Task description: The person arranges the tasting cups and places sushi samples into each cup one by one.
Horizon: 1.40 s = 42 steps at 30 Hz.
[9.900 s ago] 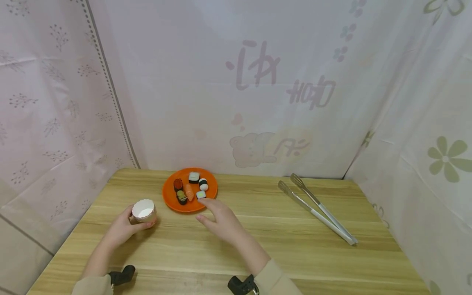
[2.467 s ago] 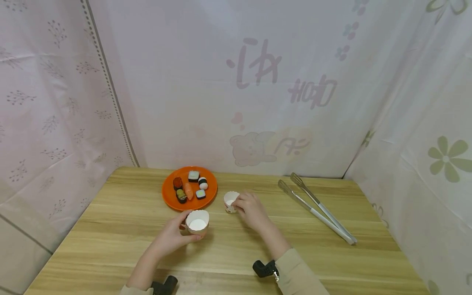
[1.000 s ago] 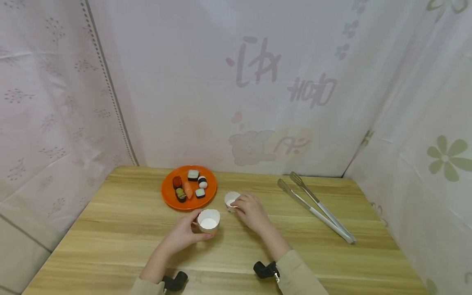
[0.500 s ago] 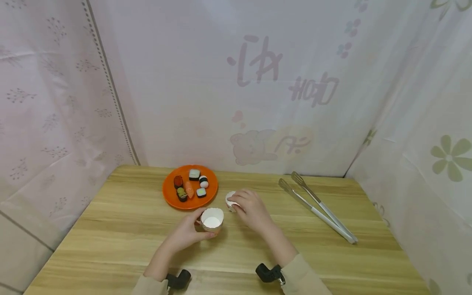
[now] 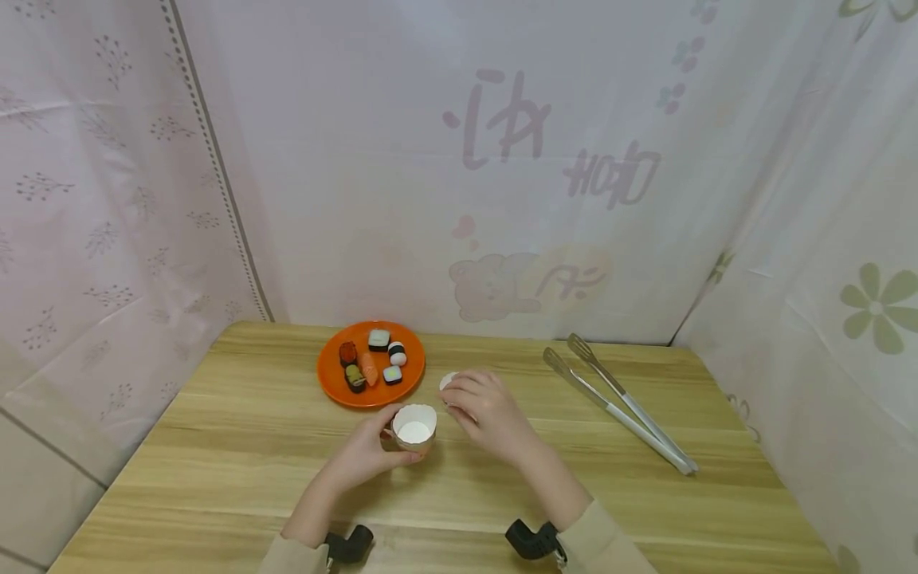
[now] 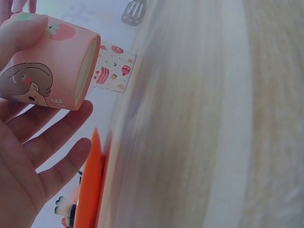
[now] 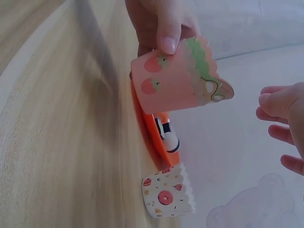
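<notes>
My left hand [image 5: 366, 452] grips a pink paper baking cup [image 7: 171, 80] with a scalloped rim, printed with strawberries and a cartoon girl. Held upright above the table, it shows a bare white inside in the head view. A smaller white paper baking cup [image 7: 166, 192], patterned with donuts and cake slices, stands on the table right of the orange plate. My right hand [image 5: 495, 414] hovers over that white cup and partly covers it in the head view. In the right wrist view the right fingers [image 7: 280, 133] are loosely bent, apart from both cups, and hold nothing.
Behind the left hand lies an orange plate [image 5: 331, 388] with several sushi pieces [image 5: 369, 368]. Metal tongs [image 5: 624, 406] with pale handles lie spread on the right of the wooden table [image 5: 237, 446]. Printed curtains [image 5: 373, 199] enclose the back and sides.
My left hand has carried the pink cup rightward to the front of the plate. The white cup now stands right of the plate; my right hand has let go of it and lifted slightly.
</notes>
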Tool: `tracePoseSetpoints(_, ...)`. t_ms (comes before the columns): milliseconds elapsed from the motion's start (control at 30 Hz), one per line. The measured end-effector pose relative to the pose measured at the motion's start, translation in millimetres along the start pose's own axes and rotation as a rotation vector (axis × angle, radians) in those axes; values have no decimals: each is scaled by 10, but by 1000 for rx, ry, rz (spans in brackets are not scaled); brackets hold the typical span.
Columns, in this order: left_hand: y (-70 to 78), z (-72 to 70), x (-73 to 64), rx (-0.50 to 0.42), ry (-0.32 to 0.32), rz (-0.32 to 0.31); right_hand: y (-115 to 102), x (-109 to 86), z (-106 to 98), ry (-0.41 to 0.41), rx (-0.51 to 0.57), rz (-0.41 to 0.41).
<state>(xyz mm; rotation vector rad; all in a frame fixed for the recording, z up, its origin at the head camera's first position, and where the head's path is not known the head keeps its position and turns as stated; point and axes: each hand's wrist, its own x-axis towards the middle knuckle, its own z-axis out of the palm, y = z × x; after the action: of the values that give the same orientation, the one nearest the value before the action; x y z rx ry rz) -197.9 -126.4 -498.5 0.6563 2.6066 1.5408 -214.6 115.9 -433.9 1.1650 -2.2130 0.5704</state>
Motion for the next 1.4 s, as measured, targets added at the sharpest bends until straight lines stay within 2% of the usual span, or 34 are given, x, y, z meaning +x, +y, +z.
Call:
tracePoseSetpoints(233, -11, 16, -5, -17, 4, 10, -78, 21, -54, -21, -2, -41)
tracePoseSetpoints(400, -15, 26, -7, -26, 1, 12, -132, 34, -72, -66, 0, -62)
tracePoseSetpoints(733, -9, 54, -11, -32, 0, 29, -182, 20, -16, -117, -16, -145)
tracePoseSetpoints(1000, -11, 49, -22, -37, 10, 18, -249, 10, 32, -161, -84, -205)
tracePoseSetpoints(1267, 2, 46, -21, -25, 4, 27, -321, 4, 34, -230, -126, -170)
tracePoseSetpoints(1400, 14, 55, -24, -32, -2, 26, -330, 5, 51, -243, -134, -180)
